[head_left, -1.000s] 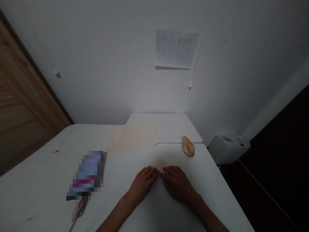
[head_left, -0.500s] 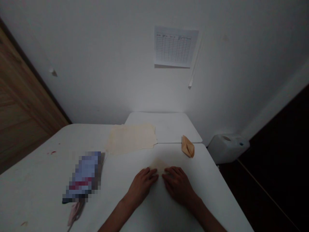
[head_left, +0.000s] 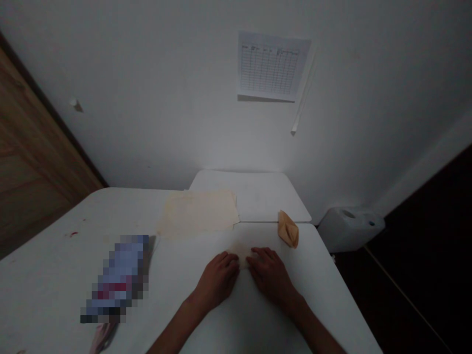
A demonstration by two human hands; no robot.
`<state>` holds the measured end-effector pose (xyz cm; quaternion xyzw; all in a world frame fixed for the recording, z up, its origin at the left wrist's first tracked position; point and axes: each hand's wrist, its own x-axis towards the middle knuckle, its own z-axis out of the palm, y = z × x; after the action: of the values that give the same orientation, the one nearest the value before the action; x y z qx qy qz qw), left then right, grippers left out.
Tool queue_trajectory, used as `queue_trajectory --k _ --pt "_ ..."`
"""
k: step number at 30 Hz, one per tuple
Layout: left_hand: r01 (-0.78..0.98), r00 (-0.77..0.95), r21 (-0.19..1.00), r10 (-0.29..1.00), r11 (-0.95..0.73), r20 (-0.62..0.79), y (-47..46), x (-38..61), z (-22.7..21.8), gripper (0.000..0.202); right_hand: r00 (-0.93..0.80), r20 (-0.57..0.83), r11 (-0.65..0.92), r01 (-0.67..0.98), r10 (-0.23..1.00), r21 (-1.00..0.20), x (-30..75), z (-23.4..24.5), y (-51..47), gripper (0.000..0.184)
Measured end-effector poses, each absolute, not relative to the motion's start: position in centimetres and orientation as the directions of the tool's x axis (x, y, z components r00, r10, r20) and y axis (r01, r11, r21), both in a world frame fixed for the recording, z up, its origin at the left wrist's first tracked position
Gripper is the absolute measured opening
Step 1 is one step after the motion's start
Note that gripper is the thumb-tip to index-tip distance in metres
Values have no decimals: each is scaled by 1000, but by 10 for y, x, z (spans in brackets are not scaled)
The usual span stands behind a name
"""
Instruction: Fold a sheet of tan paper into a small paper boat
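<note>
A small piece of pale, cream paper (head_left: 242, 254) lies on the white table in front of me, partly hidden by my fingers. From the left, my left hand (head_left: 220, 278) has its fingers bent and closed on the paper's near left edge. Opposite it, my right hand (head_left: 272, 275) grips the right side, thumb low and fingers over the top. The hands are a short gap apart. Beyond my right hand stands a folded brown paper shape (head_left: 288, 229). Further off to the left, a large cream sheet (head_left: 199, 211) lies flat.
At the left, a blurred blue pouch-like thing (head_left: 120, 273) lies on the table (head_left: 177, 305) with a pinkish strip (head_left: 103, 335) below it. A printed chart (head_left: 271, 66) hangs on the wall. A white plastic container (head_left: 348, 228) stands beyond the table's right edge.
The small paper shows a little more between my hands, and both hands have shifted slightly. The view has tilted a little. Other things stay where they were.
</note>
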<state>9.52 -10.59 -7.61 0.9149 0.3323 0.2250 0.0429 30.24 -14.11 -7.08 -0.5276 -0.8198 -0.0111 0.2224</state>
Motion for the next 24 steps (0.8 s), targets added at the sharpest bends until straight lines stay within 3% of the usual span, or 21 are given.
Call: queue_trajectory --k 9,17,24 --pt "599 693 178 617 -781 373 -87 103 -77 22 -448 366 546 807 816 -227 312 -73 -123 17" --pt "584 691 177 599 -792 403 -87 103 -89 26 -419 422 551 791 804 -265 310 -75 -131 17" --pt "565 721 202 598 -800 349 -97 96 -74 27 -421 401 540 802 814 -254 308 -74 -132 18"
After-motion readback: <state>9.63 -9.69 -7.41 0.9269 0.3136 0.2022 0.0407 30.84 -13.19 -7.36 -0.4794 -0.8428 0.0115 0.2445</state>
